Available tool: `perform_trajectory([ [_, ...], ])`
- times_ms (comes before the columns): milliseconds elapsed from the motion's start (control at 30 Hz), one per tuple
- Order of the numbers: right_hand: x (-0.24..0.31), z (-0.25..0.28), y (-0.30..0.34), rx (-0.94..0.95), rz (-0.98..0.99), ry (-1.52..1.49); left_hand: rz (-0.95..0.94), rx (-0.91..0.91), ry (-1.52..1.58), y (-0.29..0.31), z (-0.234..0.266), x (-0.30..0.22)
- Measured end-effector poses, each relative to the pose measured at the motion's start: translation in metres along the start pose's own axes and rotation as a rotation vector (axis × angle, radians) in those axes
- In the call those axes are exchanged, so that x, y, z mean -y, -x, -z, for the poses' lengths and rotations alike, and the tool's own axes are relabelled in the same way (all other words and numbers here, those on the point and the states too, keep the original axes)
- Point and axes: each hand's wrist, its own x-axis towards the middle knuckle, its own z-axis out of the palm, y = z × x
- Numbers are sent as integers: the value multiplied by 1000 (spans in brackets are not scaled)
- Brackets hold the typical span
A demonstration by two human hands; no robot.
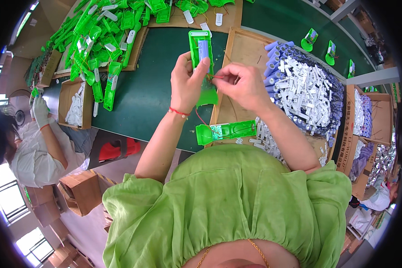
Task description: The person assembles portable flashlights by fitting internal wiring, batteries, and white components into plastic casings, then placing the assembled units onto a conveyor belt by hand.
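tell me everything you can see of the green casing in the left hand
The green casing is a long, open-faced shell, seemingly plastic, with a bluish-purple cell in its far part. It is held lengthwise over the green table; its middle is partly hidden. The left hand grips it from the left, and the right hand pinches a red wire at its right.

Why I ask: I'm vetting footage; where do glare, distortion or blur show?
In the head view, the lower-left windows are blown out white and lean near the black border; same head view, left hand and green casing look fairly sharp.
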Motion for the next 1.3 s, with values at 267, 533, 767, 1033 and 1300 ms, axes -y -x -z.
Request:
perform_trajectory([
  [267, 2, -18, -3, -86, 61, 240, -68, -41, -148, 3, -2, -6],
  [533, -22, -19, -6, -52, -107, -850, 284, -55, 627, -8, -10, -6],
  [767, -19, -6, -23, 62, -170, -315, 173, -113, 440, -32, 3, 10],
  [1033, -87, 90, -124, -220, -392, 141, -17, 327, -364, -12, 29, 4],
  [1300, -143, 147, -177, -199, -529, 912, -155, 998, -1092, 55, 14, 0],
])
